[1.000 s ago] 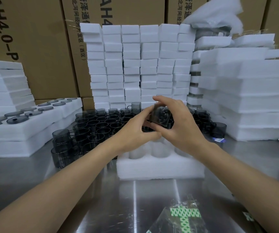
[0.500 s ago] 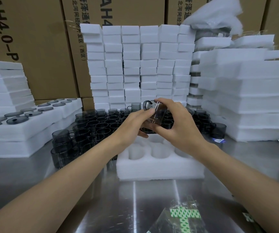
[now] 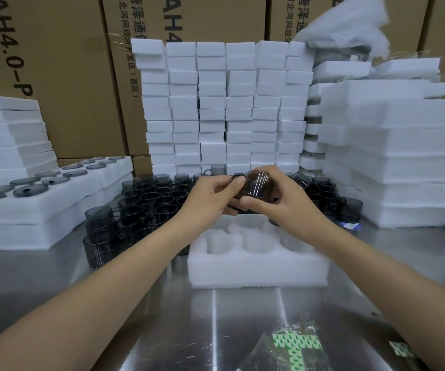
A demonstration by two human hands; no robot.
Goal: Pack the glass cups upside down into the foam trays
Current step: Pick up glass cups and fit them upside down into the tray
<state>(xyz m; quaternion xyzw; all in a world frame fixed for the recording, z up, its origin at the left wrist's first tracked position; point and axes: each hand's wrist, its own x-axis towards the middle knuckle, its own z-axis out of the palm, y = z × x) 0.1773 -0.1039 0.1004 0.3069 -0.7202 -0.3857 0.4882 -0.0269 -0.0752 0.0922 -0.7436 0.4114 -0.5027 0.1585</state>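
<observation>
Above the foam tray (image 3: 256,271), both hands (image 3: 210,199) (image 3: 288,207) gripping glass cup (image 3: 256,187), tilted, handle (image 3: 234,179) leftward.

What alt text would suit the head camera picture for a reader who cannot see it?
Left hand and right hand hold one smoky grey glass cup above a white foam tray with round pockets on a metal table. More grey glass cups and stacked white foam blocks stand behind.

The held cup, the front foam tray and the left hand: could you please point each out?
held cup (image 3: 256,186), head view, on its glass side wall.
foam tray (image 3: 256,271), head view, on its near wall.
left hand (image 3: 209,195), head view, on the back of the hand.
</observation>
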